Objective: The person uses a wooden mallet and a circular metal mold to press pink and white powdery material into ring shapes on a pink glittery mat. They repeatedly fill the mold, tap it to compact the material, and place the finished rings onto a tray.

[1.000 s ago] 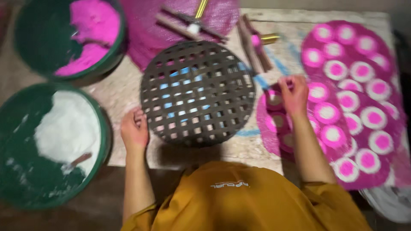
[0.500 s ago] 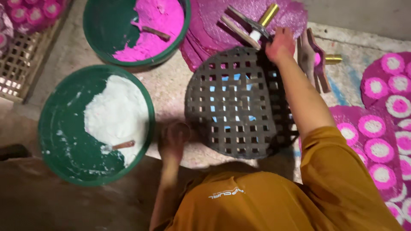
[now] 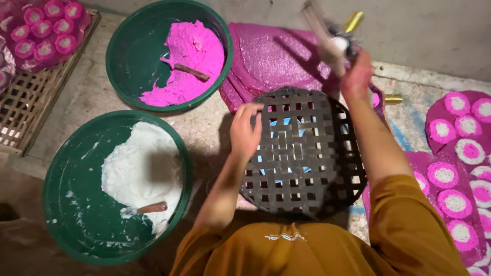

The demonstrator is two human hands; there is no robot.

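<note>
While our left hand [image 3: 245,130] rests open on the woven round tray [image 3: 302,153], our right hand [image 3: 356,76] grips blurred sticks [image 3: 327,33], hard to identify.

No packages, labels, signs or screens in view.
</note>
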